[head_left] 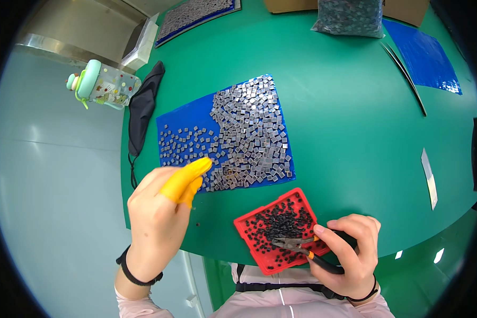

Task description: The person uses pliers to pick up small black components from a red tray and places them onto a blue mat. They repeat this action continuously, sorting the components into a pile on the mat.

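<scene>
My left hand [161, 199] wears yellow finger covers on its thumb and forefinger. These fingertips are pinched together over the lower edge of a blue sheet [188, 114]; whatever they hold, if anything, is too small to make out. Many small grey metal squares [249, 132] cover the sheet, dense on the right and scattered on the left. My right hand [350, 252] is wrapped round the black handles of a pair of pliers [297, 245]. The pliers' jaws lie over a red tray [273, 267] full of tiny black pieces [283, 222].
A black pouch [144, 106] and a clear bottle [111, 85] lie at the left edge of the green table [344, 116]. Tweezers [405, 77], a blue sheet [426, 55] and a pale strip [429, 177] are on the right. A bag of small parts [350, 16] stands at the back.
</scene>
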Demonstrator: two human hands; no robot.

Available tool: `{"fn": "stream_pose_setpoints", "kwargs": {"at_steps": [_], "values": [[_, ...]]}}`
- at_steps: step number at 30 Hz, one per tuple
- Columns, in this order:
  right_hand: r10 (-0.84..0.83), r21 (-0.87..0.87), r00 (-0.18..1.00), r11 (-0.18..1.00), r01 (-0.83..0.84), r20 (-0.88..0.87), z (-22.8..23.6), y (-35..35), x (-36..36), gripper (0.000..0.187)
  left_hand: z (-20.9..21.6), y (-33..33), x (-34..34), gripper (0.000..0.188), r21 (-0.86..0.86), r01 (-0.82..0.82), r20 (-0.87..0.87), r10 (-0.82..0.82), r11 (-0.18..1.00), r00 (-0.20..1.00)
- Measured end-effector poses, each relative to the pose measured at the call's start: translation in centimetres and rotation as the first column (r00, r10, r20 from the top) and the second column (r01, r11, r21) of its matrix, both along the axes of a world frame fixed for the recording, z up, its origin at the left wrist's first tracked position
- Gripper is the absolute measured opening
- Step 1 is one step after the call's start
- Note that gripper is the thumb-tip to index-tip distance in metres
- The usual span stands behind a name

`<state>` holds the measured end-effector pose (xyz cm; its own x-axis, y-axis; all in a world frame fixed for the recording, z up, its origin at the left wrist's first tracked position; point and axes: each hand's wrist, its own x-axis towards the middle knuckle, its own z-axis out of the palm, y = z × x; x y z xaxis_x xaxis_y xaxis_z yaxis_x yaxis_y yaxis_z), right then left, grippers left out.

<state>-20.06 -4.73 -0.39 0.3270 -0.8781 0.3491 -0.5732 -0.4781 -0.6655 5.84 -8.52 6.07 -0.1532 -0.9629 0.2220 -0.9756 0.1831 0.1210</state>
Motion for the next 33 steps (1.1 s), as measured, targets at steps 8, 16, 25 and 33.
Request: {"fn": "stream_pose_setpoints", "kwargs": {"at_steps": [8,16,25,33], "values": [[0.004,0.006,1.000,1.000,-0.004,-0.020,0.1,0.1,0.2,0.054,-0.8,1.5,-0.8,0.042,0.190,0.041,0.093,-0.059,0.981,0.994],[-0.006,0.001,1.000,1.000,0.006,-0.030,0.2,0.1,0.3,0.053,-1.4,1.6,-0.6,0.046,0.171,0.078,0.211,-0.114,0.982,0.971],[-0.006,-0.002,1.000,1.000,0.006,-0.024,0.1,0.1,0.3,0.054,-1.3,1.4,-0.8,0.045,0.178,0.065,0.193,-0.099,0.982,0.976],[-0.013,-0.009,0.999,1.000,0.013,-0.036,0.2,0.2,0.3,0.055,-0.7,1.4,-0.4,0.042,0.177,0.010,0.121,-0.031,0.984,0.992]]}}
